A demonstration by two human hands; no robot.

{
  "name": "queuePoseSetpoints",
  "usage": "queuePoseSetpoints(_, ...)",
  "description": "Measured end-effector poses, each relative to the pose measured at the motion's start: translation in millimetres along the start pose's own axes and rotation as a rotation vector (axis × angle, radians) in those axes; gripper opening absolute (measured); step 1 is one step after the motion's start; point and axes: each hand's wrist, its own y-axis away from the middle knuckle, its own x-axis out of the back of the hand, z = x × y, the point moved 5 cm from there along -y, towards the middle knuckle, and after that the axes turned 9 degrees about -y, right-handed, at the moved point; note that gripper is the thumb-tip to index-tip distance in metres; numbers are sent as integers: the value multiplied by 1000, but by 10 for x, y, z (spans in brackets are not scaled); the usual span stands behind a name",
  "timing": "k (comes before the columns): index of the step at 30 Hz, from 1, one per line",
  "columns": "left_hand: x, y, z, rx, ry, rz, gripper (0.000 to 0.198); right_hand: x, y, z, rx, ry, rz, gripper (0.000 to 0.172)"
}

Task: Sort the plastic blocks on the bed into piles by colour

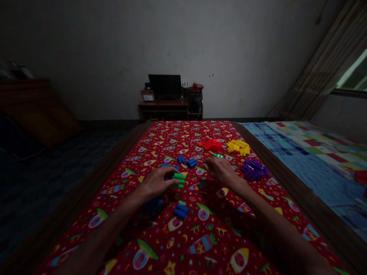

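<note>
My left hand (159, 181) is closed on several short green plastic tubes (179, 177), held side by side between thumb and fingers just above the cloth. To its right, my right hand (220, 169) is bent over the cloth, fingers curled together; whatever they may hold is hidden. Just beyond its knuckles a green piece (218, 156) shows. Around the left hand lie blue tubes in small groups: a pair (181, 159) and a cluster (191, 163) farther off, and a bundle (181, 211) nearer me. More blue pieces are partly covered by the left hand.
Red pieces (212, 144), yellow pieces (238, 147) and purple pieces (254, 170) lie in piles on the right of the red patterned cloth (197, 244). A bed (292, 164) adjoins the table's right side. A desk with a monitor (165, 86) stands against the far wall.
</note>
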Motion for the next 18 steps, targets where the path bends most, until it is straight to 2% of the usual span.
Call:
queuePoseSetpoints(3, -25, 4, 107, -21, 123, 132, 29, -135, 68, -371, 190, -290, -98, 29)
queuePoseSetpoints(5, -69, 17, 156, -42, 163, 153, 28, -196, 100, -498, 239, -338, -119, 28)
queuePoseSetpoints(7, -89, 27, 179, -52, 201, 147, 29, -192, 88, -489, 236, -298, -89, 24)
queuePoseSetpoints(9, -70, 31, 179, -55, 232, 151, 32, -120, 26, -351, 179, -232, -28, 21)
queuePoseSetpoints(13, -57, 28, 173, -73, 158, 170, 30, 84, -149, 125, 4, -13, 92, 26)
queuePoseSetpoints(15, -157, 13, 204, -117, 73, 133, 24, 120, -211, 347, -39, 84, 111, 32)
queuePoseSetpoints(18, -431, -54, 309, -238, -37, 51, 19, 68, -246, 555, -3, 100, 99, 41)
